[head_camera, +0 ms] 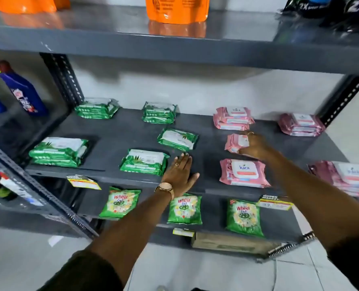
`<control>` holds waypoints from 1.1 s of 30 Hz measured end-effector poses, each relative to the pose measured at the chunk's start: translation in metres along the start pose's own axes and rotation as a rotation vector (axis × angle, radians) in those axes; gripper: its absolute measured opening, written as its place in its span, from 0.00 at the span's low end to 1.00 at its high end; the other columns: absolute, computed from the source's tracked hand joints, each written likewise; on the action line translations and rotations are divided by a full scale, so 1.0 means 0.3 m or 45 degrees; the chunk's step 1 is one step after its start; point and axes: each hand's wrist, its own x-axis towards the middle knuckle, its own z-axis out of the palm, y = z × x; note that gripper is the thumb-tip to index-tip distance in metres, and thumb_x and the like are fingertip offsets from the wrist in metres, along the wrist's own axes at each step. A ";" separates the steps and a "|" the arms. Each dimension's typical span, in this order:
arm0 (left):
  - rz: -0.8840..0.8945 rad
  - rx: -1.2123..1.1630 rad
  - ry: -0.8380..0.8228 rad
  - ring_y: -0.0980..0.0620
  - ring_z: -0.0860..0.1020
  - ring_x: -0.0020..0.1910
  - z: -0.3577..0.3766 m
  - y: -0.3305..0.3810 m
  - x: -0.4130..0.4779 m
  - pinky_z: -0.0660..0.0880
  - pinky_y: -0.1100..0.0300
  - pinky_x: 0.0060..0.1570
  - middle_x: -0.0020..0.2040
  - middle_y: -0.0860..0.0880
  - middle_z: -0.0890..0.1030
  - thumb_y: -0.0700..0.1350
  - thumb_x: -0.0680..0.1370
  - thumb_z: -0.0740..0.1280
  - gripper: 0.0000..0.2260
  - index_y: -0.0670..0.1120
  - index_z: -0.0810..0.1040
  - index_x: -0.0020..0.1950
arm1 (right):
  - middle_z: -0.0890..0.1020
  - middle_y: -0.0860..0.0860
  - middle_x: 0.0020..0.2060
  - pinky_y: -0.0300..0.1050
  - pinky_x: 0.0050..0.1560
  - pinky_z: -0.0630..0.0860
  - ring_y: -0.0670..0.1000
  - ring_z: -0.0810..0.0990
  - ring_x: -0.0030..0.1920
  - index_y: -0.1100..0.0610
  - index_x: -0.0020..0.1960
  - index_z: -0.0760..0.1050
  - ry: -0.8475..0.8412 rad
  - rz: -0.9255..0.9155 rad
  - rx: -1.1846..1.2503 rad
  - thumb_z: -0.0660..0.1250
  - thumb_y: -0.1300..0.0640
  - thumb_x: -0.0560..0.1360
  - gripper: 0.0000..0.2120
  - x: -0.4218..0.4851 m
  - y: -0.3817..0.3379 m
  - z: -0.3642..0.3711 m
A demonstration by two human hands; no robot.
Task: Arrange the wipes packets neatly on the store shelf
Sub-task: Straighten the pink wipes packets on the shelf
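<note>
Green wipes packets lie on the left half of the grey middle shelf (115,135): stacks at the back (96,108) (159,112), a front-left stack (60,151), one single packet (177,139) and one front packet (144,162). Pink wipes packets fill the right half: back stacks (233,118) (301,124), a front packet (244,173) and a blurred stack at far right (350,177). My right hand (255,147) grips a single pink packet (235,142) in the shelf's middle row. My left hand (180,175) rests flat and open on the shelf, just right of the front green packet.
Green detergent pouches (184,208) lie on the shelf below, with yellow price tags (83,182) on the shelf edges. Orange pouches (176,9) stand on the shelf above. Blue bottles (24,91) stand in the neighbouring bay at left. Perforated uprights (62,78) frame the shelf.
</note>
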 end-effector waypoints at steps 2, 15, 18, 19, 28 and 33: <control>0.030 0.086 -0.001 0.46 0.46 0.79 0.003 -0.008 0.014 0.45 0.50 0.78 0.80 0.42 0.50 0.58 0.81 0.51 0.32 0.40 0.47 0.77 | 0.73 0.62 0.66 0.53 0.64 0.72 0.61 0.73 0.64 0.61 0.68 0.67 -0.065 0.046 -0.004 0.77 0.59 0.64 0.36 0.017 0.013 -0.020; 0.042 0.067 0.034 0.47 0.48 0.79 0.028 -0.033 0.044 0.50 0.50 0.78 0.80 0.46 0.51 0.61 0.79 0.50 0.33 0.44 0.48 0.78 | 0.79 0.56 0.61 0.48 0.62 0.72 0.57 0.76 0.60 0.57 0.62 0.75 -0.133 0.011 0.065 0.82 0.53 0.55 0.37 0.066 0.021 -0.125; 0.057 0.066 0.057 0.47 0.48 0.79 0.038 -0.032 0.051 0.48 0.52 0.78 0.80 0.45 0.51 0.60 0.80 0.50 0.32 0.43 0.48 0.78 | 0.80 0.51 0.57 0.43 0.52 0.74 0.51 0.79 0.54 0.52 0.60 0.75 -0.133 -0.123 0.124 0.83 0.53 0.53 0.37 -0.020 -0.022 -0.171; 0.062 0.060 0.082 0.47 0.49 0.79 0.045 -0.029 0.050 0.47 0.52 0.78 0.79 0.44 0.53 0.59 0.80 0.50 0.32 0.43 0.49 0.77 | 0.81 0.49 0.53 0.40 0.46 0.74 0.48 0.80 0.48 0.50 0.58 0.76 -0.155 -0.169 0.120 0.83 0.53 0.52 0.35 -0.058 -0.032 -0.173; 0.110 0.086 0.186 0.48 0.50 0.79 0.090 -0.017 0.014 0.45 0.53 0.78 0.79 0.44 0.55 0.59 0.80 0.49 0.30 0.42 0.51 0.77 | 0.73 0.46 0.56 0.41 0.50 0.72 0.48 0.73 0.54 0.52 0.70 0.65 -0.303 -0.152 0.110 0.79 0.57 0.58 0.43 -0.251 -0.041 -0.083; 0.126 0.075 0.197 0.47 0.51 0.78 0.078 -0.012 0.005 0.46 0.52 0.78 0.79 0.43 0.55 0.58 0.81 0.50 0.30 0.41 0.53 0.77 | 0.78 0.50 0.58 0.34 0.38 0.72 0.44 0.76 0.46 0.54 0.67 0.70 -0.298 -0.115 0.141 0.79 0.57 0.60 0.37 -0.243 -0.042 -0.115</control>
